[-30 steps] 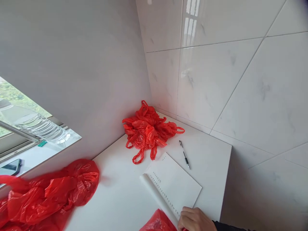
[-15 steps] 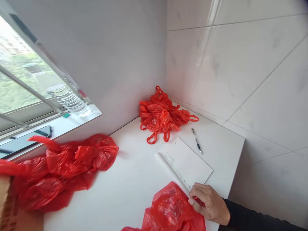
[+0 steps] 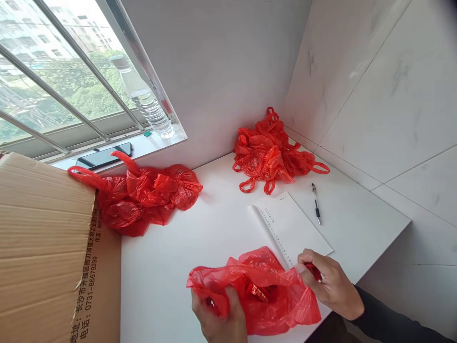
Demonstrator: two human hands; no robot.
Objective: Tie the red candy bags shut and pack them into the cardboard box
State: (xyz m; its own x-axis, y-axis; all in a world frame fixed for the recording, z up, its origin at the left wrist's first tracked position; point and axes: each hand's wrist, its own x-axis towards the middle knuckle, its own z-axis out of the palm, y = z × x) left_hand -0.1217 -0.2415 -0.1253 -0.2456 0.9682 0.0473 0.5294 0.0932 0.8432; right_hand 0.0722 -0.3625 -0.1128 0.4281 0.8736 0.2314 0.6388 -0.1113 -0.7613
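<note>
A red plastic bag [image 3: 267, 314] is spread between my two hands at the front of the white table, its mouth facing up. My left hand [image 3: 219, 317] grips the bag's left side near a handle, with red plastic over the fingers. My right hand [image 3: 326, 283] is closed on the bag's right handle. Inside the bag lies a shiny red packet [image 3: 260, 291] with gold-coloured marks; its kind is unclear. Just behind the bag is an open notebook [image 3: 294, 224] with handwritten lines, and a black pen [image 3: 316, 205] lies to its right.
A pile of red plastic bags [image 3: 264, 152] sits in the back corner. More red bags [image 3: 150, 197] lie at the left beside a large cardboard box [image 3: 46, 238]. On the windowsill are a water bottle [image 3: 143, 97] and a phone [image 3: 103, 156]. The white table [image 3: 160, 276] meets the wall behind.
My left hand has come into view and holds the bag's left side. The bag has been lifted and its mouth spread, showing the packet inside. The view has shifted left.
</note>
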